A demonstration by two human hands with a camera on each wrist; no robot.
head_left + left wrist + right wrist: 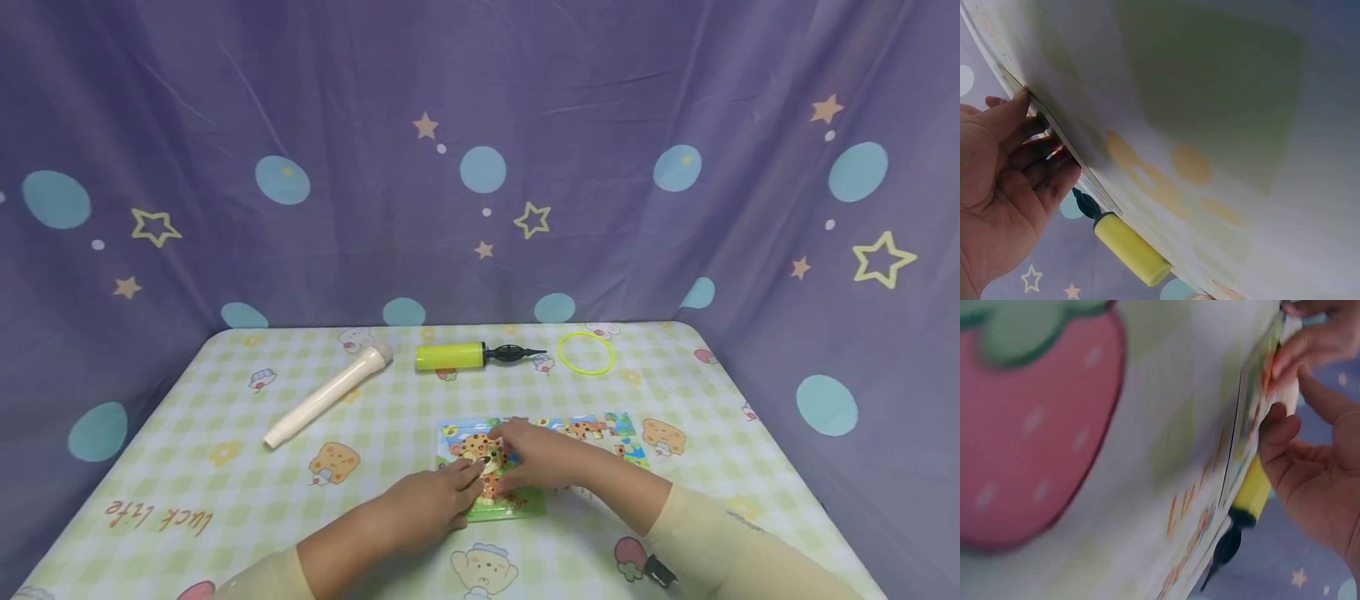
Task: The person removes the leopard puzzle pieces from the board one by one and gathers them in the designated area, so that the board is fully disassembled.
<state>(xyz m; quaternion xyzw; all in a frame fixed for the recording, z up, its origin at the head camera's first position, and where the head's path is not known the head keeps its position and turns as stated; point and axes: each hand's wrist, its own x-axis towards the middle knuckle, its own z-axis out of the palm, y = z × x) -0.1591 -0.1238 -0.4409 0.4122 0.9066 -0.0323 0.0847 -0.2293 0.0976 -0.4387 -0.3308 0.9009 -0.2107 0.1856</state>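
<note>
Two hands meet over a colourful jigsaw puzzle board (525, 462) lying flat on the near middle of the checked tablecloth (225, 417). The left hand (427, 504) rests palm-down on the board's near left part, fingers extended and together, the fingertips pointing at the spotted animal picture (480, 450); this flat contact appears to steady the board against sliding. The right hand (536, 457) comes in from the right and arches over the board's centre, its fingers bent down onto the picture; it seems to pinch or press a puzzle piece, though the piece itself is hidden under the fingers and cannot be confirmed. In the left wrist view the left-hand fingers (1035, 169) lie against the thin edge of the board; in the right wrist view, which is blurred, the curled fingers (1297, 353) touch the board's printed face at its edge.

Three other objects lie along the far side of the table, well apart from the hands: a cream cylinder (330, 393) at far left, angled toward the near left; a yellow hand pump (472, 356) with a black nozzle at far centre, lying on its side; and a thin yellow-green ring (586, 352) just to the right of the pump. A purple curtain (480, 125) with stars and dots encloses the table on three sides
</note>
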